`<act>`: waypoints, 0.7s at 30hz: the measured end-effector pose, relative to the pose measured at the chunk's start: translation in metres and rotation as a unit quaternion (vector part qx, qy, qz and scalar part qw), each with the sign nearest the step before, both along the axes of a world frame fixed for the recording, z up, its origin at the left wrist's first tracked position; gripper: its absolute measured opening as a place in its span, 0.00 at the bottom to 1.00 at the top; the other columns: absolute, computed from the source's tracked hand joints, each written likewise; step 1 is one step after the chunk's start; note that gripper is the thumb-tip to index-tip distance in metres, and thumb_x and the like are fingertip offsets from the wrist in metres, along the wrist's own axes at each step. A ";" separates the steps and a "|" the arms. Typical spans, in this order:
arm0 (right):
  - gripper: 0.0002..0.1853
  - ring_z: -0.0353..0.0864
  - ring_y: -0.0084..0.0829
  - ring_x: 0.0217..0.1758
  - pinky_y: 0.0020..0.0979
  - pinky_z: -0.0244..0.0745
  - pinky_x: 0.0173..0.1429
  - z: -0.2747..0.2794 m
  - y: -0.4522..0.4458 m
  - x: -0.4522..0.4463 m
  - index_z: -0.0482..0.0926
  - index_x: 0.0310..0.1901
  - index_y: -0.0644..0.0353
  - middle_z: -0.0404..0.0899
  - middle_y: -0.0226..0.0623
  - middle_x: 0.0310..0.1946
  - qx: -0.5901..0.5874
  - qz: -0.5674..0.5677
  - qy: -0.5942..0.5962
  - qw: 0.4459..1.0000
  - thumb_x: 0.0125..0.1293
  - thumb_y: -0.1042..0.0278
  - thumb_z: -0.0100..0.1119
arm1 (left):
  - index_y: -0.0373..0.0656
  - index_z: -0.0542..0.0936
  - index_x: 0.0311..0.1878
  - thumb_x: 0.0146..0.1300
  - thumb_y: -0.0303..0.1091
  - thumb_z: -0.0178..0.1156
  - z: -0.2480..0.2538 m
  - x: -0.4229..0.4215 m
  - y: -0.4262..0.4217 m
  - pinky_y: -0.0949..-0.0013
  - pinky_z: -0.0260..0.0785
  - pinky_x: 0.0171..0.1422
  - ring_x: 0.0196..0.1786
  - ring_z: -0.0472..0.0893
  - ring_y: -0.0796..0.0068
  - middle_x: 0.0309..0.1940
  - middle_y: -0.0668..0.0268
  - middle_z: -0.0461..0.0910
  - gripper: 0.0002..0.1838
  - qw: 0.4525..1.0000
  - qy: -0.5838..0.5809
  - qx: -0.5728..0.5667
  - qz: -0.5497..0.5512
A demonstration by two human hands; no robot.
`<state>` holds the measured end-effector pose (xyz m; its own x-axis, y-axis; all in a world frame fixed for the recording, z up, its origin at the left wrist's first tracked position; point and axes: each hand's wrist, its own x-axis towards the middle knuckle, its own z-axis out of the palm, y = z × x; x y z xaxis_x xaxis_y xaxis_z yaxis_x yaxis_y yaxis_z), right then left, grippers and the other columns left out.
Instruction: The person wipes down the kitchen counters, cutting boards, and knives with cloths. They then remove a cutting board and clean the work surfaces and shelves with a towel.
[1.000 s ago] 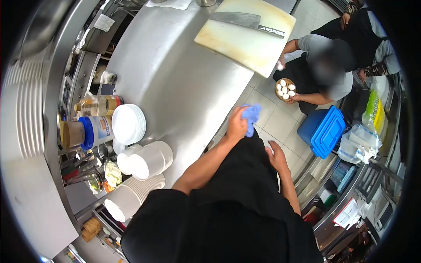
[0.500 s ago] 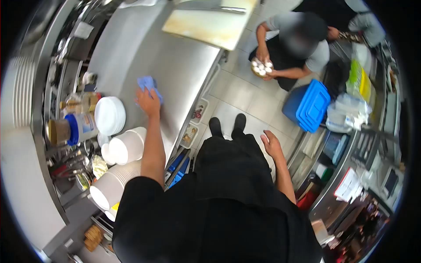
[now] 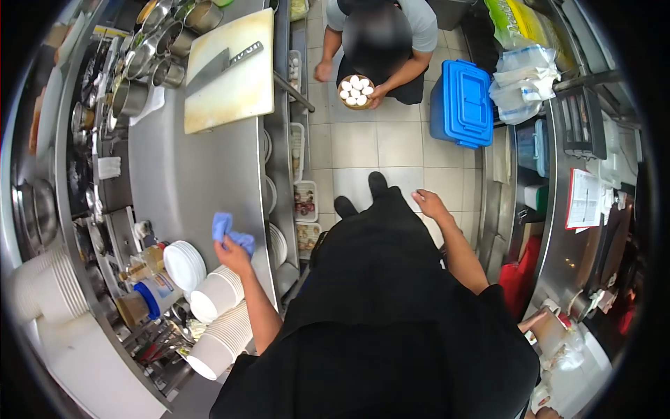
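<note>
The left hand (image 3: 235,258) grips a bunched blue cloth (image 3: 227,232) between thumb and fingers, over the metal surface (image 3: 195,167); whether the cloth touches it, I cannot tell. Just beside that hand are a stack of white lids (image 3: 184,266) and nested white tubs (image 3: 217,293). The right hand (image 3: 431,204) is loosely open over the tiled floor (image 3: 398,144), well apart from the left. At the far part of the surface, a knife (image 3: 209,72) lies flat on a cutting board (image 3: 241,96). Across the floor, another person (image 3: 421,28) holds a small basket (image 3: 343,100) of white eggs (image 3: 356,89), near a lidded blue bin (image 3: 462,101).
</note>
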<state>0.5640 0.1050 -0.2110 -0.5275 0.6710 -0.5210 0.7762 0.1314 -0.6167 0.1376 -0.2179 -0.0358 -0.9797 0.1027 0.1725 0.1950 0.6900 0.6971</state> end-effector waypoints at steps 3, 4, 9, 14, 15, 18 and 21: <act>0.28 0.76 0.50 0.53 0.41 0.70 0.58 -0.025 -0.006 0.034 0.79 0.47 0.66 0.78 0.56 0.46 -0.009 -0.008 -0.067 0.998 0.67 0.44 0.45 | 0.34 0.77 0.51 0.63 0.42 0.55 -0.085 -0.038 -0.063 0.51 0.63 0.57 0.48 0.76 0.50 0.42 0.49 0.79 0.21 0.979 0.043 -0.193 0.055; 0.29 0.77 0.51 0.51 0.42 0.70 0.56 -0.033 -0.010 0.042 0.79 0.45 0.67 0.79 0.56 0.44 -0.010 -0.001 -0.079 0.997 0.67 0.44 0.45 | 0.34 0.77 0.51 0.63 0.42 0.55 -0.081 -0.034 -0.046 0.51 0.63 0.57 0.48 0.76 0.50 0.42 0.49 0.79 0.21 0.980 0.049 -0.189 0.051; 0.30 0.81 0.50 0.43 0.43 0.72 0.51 -0.067 -0.023 0.059 0.82 0.39 0.67 0.81 0.55 0.35 -0.049 -0.013 -0.064 0.997 0.67 0.43 0.45 | 0.39 0.77 0.53 0.62 0.44 0.50 -0.096 0.010 0.040 0.38 0.48 0.66 0.54 0.71 0.45 0.49 0.46 0.74 0.22 0.955 0.172 -0.240 -0.026; 0.28 0.82 0.46 0.40 0.41 0.73 0.49 -0.102 -0.013 0.043 0.83 0.37 0.67 0.82 0.54 0.34 -0.131 -0.024 -0.070 0.989 0.66 0.44 0.48 | 0.42 0.77 0.52 0.60 0.42 0.53 -0.095 0.013 0.073 0.38 0.47 0.69 0.55 0.70 0.45 0.51 0.47 0.71 0.20 0.958 0.195 -0.204 -0.053; 0.28 0.83 0.45 0.40 0.40 0.74 0.50 -0.112 -0.009 0.042 0.83 0.37 0.68 0.82 0.53 0.34 -0.147 -0.020 -0.097 0.984 0.65 0.44 0.49 | 0.42 0.77 0.52 0.59 0.42 0.54 -0.093 0.014 0.073 0.38 0.47 0.69 0.56 0.69 0.45 0.51 0.47 0.72 0.20 0.956 0.204 -0.199 -0.061; 0.27 0.83 0.42 0.31 0.40 0.77 0.39 -0.141 0.005 0.039 0.82 0.38 0.69 0.82 0.53 0.31 -0.089 -0.014 -0.124 0.988 0.65 0.47 0.51 | 0.42 0.76 0.53 0.54 0.40 0.60 -0.083 0.017 0.071 0.40 0.50 0.68 0.59 0.68 0.45 0.52 0.47 0.71 0.23 0.958 0.202 -0.188 -0.081; 0.25 0.82 0.43 0.28 0.40 0.77 0.35 -0.153 0.026 0.032 0.81 0.37 0.70 0.81 0.53 0.29 -0.065 -0.024 -0.085 0.994 0.64 0.49 0.52 | 0.43 0.74 0.53 0.43 0.36 0.69 -0.067 0.019 0.060 0.43 0.51 0.68 0.61 0.65 0.44 0.54 0.47 0.69 0.30 0.953 0.162 -0.186 -0.175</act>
<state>0.5961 0.1306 -0.3639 -0.3927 0.6152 -0.6836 0.8743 0.0193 -0.4849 0.1565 -0.1576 -0.1032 -0.7759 0.5265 0.3475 0.6218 0.7313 0.2804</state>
